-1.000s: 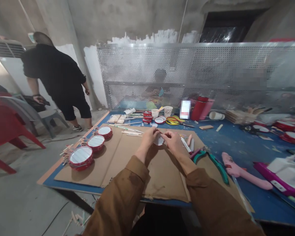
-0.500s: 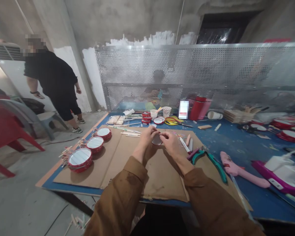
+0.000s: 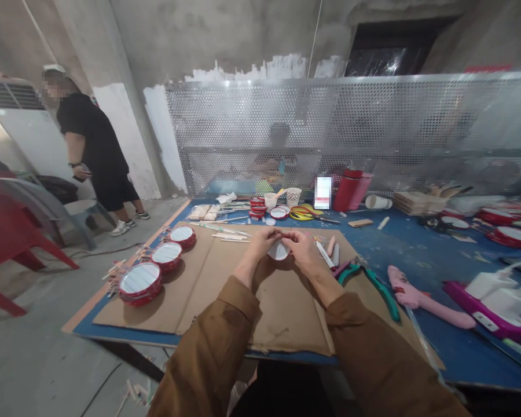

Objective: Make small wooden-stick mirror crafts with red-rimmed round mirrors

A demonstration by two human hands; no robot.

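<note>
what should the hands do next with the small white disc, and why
Probably turn the white disc slightly between the fingertips: the left hand and right hand come together at its far edge, while its near edge shows uncovered.

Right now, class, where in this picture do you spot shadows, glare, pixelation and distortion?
Head view: soft shadows on the cardboard beneath the hands and right of the nearest red drum; same view, glare on the dark window, a pixelated upright screen, and apparent wide-angle stretching of the brown sleeves toward the lower edge.
</note>
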